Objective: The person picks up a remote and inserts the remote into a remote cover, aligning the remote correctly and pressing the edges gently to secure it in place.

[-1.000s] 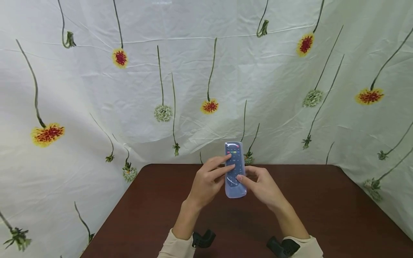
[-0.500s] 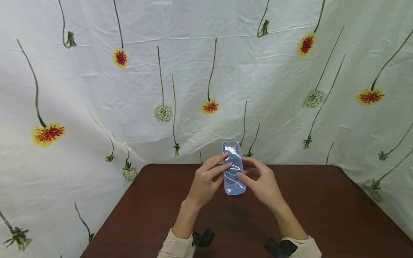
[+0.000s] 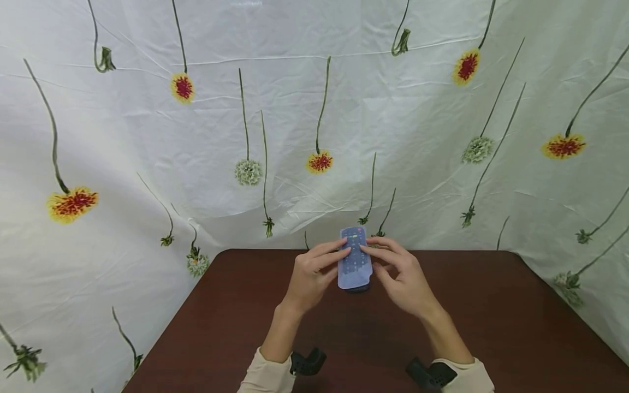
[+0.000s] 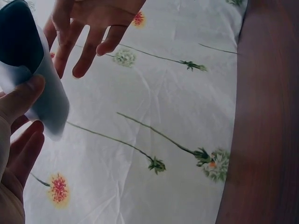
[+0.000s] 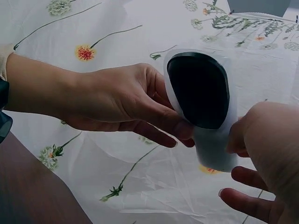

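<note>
In the head view, a remote control [image 3: 355, 254] in a translucent bluish cover is held up over the table, its buttons showing through. Its dark end [image 3: 358, 289] sticks out below the cover's lower edge. My left hand [image 3: 309, 275] grips it from the left, two fingertips on the front; the right wrist view shows the left thumb [image 5: 180, 127] pressed to the back. From the right, my right hand [image 3: 405, 278] has fingertips on the front and its thumb near the side edge. The bare dark back [image 5: 198, 91] shows inside the cover's opening [image 5: 215, 149] in the right wrist view.
Below the hands is a dark reddish-brown table [image 3: 236, 327]. Around and behind it hangs a white cloth [image 3: 206, 142] printed with flowers. Each wrist carries a black band with a camera, such as this left one [image 3: 308, 362].
The remote has tipped and sunk a little, and its dark end now protrudes below the cover. My right thumb has left the front for the side, and right fingers now touch the front.
</note>
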Demonstrator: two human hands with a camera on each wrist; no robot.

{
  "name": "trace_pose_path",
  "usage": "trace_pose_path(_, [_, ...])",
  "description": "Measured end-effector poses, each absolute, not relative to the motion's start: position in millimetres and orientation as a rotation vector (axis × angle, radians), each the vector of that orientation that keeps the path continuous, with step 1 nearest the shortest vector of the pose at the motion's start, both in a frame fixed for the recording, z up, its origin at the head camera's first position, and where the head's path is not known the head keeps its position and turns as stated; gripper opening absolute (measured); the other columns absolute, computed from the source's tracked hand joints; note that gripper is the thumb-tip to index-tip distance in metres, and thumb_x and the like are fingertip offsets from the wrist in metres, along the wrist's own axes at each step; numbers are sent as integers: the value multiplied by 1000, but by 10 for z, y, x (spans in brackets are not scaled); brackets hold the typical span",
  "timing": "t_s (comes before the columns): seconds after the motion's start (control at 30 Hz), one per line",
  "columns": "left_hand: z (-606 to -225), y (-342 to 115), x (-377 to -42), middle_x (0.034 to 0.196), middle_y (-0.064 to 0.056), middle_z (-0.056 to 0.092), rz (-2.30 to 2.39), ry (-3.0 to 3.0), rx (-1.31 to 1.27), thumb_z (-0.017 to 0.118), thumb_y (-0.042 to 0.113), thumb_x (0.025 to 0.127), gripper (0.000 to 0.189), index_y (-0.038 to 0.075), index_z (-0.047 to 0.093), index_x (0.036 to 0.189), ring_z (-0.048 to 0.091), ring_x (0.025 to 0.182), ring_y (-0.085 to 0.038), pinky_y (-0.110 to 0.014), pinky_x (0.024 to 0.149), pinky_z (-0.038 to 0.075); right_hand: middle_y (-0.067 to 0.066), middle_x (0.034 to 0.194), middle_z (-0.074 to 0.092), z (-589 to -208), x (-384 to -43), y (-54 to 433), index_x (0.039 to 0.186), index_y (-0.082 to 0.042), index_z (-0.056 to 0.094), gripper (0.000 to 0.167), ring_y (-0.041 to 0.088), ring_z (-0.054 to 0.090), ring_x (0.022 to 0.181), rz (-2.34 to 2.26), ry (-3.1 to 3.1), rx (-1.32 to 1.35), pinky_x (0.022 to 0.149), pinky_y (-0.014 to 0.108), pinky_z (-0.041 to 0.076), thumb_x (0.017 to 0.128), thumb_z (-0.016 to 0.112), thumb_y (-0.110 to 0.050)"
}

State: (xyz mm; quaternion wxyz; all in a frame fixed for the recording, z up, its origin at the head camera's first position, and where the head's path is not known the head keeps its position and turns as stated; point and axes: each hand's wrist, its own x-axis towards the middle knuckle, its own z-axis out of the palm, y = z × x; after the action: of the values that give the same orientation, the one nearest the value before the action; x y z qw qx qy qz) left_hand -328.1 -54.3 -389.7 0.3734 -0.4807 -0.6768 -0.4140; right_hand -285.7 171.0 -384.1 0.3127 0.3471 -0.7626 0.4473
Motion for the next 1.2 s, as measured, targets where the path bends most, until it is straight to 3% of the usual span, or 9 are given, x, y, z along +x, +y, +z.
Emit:
trace_pose_path(0.27, [-3902,-560,-3289,115,-14,75,-1122,-1722,-1268,81,-10,82,35,-4,76,116,72,105,-28,-35,88,58,7,122,66,-3848,-2851,1663,120,-4,74,37,20,65,103,1132,-1959,927,73,30,59,87,77,11])
trace_pose_path(0.5, [-3874,-546,-3251,102,-8,77,-1146,-1727,-1299,82,-4,84,28,1,78,112,75,92,-19,-29,78,59,-3,103,68,-3870,-2841,1571,113,-11,68,32,14,64,90,1081,-1968,902,76,37,55,87,81,3])
trace_pose_path(0.77, [-3838,-513,-3180,87,-4,76,-1279,-1785,-1245,79,3,91,19,4,75,109,71,72,-11,-28,60,58,-1,113,70,-3865,-2789,1525,120,-8,66,22,19,65,107,1284,-2061,836,89,49,54,98,70,-4])
trace_pose_path(1.0, [-3836,-503,-3134,80,-2,74,-1376,-1837,-1156,79,2,91,33,2,69,121,66,64,-9,-28,57,55,4,118,70,-3856,-2772,1515,123,-6,66,25,22,67,108,1452,-2072,777,87,39,57,99,70,-7])
trace_pose_path(1.2, [-3816,-481,-3117,96,-8,68,-1424,-1832,-1051,86,2,84,60,2,61,138,64,70,-16,-26,61,55,10,117,69,-3862,-2784,1520,125,-1,63,28,27,68,106,1508,-2058,776,85,38,58,98,71,-3])
